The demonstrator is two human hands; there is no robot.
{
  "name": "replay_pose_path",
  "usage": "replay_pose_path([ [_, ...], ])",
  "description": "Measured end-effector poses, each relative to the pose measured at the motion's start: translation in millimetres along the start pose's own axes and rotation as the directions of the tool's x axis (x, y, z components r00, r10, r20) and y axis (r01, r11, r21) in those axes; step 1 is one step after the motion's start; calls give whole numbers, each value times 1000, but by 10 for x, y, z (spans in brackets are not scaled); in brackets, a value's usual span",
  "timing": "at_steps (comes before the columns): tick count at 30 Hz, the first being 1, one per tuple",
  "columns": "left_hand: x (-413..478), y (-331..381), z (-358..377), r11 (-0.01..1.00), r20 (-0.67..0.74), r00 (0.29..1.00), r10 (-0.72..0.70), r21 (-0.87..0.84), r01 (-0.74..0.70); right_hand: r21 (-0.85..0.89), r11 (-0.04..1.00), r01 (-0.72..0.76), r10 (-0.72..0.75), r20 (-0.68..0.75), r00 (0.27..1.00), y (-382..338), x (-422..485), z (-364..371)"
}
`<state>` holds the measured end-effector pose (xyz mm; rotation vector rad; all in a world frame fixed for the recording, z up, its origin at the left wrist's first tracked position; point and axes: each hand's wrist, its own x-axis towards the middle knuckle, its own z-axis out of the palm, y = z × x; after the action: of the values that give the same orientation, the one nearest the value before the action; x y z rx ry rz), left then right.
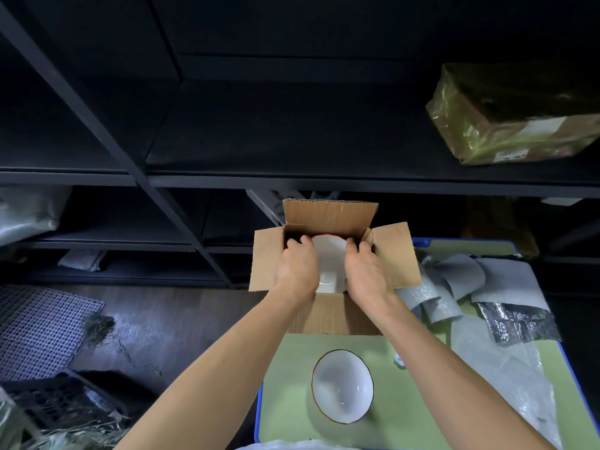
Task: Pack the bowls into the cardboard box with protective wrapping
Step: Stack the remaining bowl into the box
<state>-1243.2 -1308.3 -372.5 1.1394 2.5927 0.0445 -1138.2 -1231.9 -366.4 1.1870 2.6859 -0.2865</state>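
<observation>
Bowl (pixel 329 261), white and reddish-rimmed, tilts inside the cardboard box (pixel 331 216); left grip (pixel 297 266) and right grip (pixel 368 271) curl round its sides.

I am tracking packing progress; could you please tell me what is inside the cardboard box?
A white bowl, base toward the camera, is held in the cardboard box opening by the left hand and right hand. The box's floor and any wrapping there are hidden behind them.
</observation>
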Motion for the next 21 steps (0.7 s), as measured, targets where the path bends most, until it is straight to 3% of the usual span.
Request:
replay_pose_path([
  [6,17,-59,24,999,1,999,47,-9,-47,47,999,-5,2,56,998,16,-55,-7],
  [21,-151,-56,-87,986,-69,985,156,67,-151,48,999,-10,10,4,1000,-13,-148,-50],
])
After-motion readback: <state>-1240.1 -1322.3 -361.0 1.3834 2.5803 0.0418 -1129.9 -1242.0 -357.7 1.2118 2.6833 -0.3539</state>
